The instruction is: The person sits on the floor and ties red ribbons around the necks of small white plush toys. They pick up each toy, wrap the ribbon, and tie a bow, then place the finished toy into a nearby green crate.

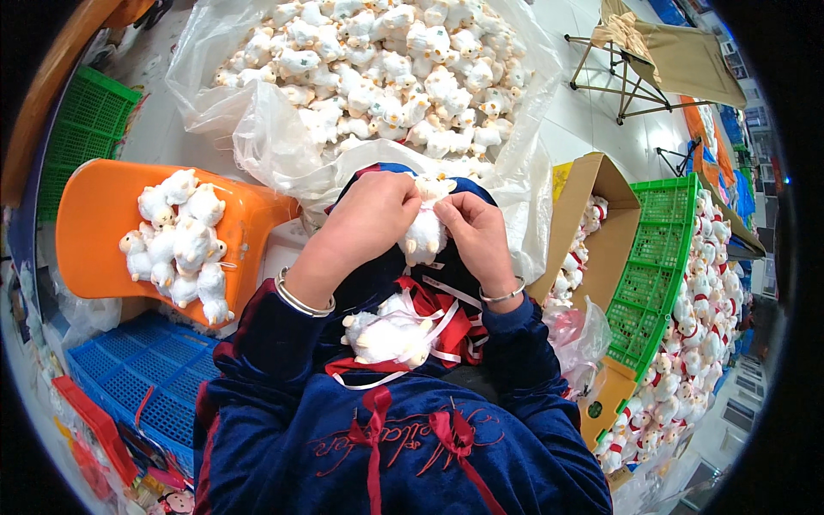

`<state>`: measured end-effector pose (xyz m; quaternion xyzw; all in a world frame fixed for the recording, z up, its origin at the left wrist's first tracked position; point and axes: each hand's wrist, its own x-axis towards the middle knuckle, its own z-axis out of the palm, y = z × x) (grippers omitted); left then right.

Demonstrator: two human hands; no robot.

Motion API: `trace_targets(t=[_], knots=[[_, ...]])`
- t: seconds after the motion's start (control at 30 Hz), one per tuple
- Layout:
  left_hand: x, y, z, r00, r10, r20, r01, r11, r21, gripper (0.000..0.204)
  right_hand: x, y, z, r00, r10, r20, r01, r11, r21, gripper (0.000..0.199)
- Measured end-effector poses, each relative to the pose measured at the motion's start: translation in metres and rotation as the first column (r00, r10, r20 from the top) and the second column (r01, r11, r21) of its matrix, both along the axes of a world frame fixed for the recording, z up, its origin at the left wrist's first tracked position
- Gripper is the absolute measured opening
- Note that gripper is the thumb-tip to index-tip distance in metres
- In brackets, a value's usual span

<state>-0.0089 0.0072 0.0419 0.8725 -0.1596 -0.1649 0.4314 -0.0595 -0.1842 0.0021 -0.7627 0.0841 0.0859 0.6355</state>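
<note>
Over my lap, both hands pinch one small white plush sheep [424, 237] near its head and neck. My left hand [375, 208] is closed at its left side, the fingertips partly hidden behind the knuckles. From the right, my right hand [477, 236] grips it with thumb and finger. Another white plush toy [388, 333] lies in my lap below. Red cloth pieces with white ribbons [459, 330] are bunched beside and under that toy. Whether a ribbon is between my fingers, I cannot make out.
Ahead stands a big clear plastic bag [257, 142] full of white plush toys. An orange chair [94, 223] at left bears several more; a blue crate [159, 378] is below it. At right are a cardboard box [592, 197], a green crate [657, 266] and red-scarfed toys [687, 360].
</note>
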Motion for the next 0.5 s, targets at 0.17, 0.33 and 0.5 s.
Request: trace_targets(t=[0.17, 0.33, 0.5], knots=[[0.006, -0.005, 0.005, 0.999, -0.008, -0.051, 0.012, 0.996, 0.084, 0.022, -0.001, 0.001, 0.002, 1.000, 0.004, 0.021, -0.003, 0.998, -0.056, 0.020], [0.003, -0.002, -0.002, 0.967, 0.054, -0.249, -0.074, 0.995, -0.073, 0.024, -0.003, 0.001, 0.004, 0.999, -0.001, 0.043, 0.003, 0.999, -0.050, 0.021], [-0.016, -0.002, -0.010, 0.943, 0.172, -0.286, -0.234, 0.952, -0.197, 0.027, -0.006, 0.000, 0.000, 0.999, 0.011, 0.043, -0.009, 0.998, -0.055, 0.021]])
